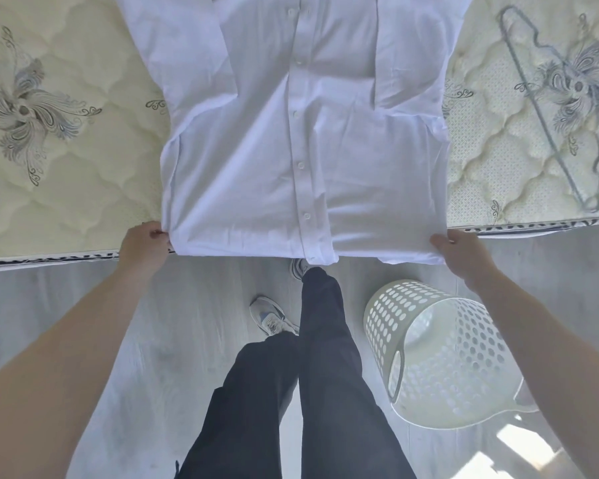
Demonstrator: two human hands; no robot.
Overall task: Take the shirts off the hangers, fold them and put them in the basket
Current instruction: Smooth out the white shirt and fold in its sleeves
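A white button-up shirt (301,133) lies face up on the mattress, buttons closed, both sleeves folded in over the front. Its hem hangs just over the mattress edge. My left hand (144,247) pinches the hem's left corner. My right hand (460,252) grips the hem's right corner. A white perforated plastic basket (440,354) stands on the floor to the right of my legs, with nothing visible inside. A thin grey hanger (561,108) lies bare on the mattress to the right of the shirt.
The quilted cream mattress (66,160) with grey floral patterns fills the upper half; its edge runs across the middle. Below is a pale wood floor (187,305). My dark-trousered legs and grey trainers stand between the hands, left of the basket.
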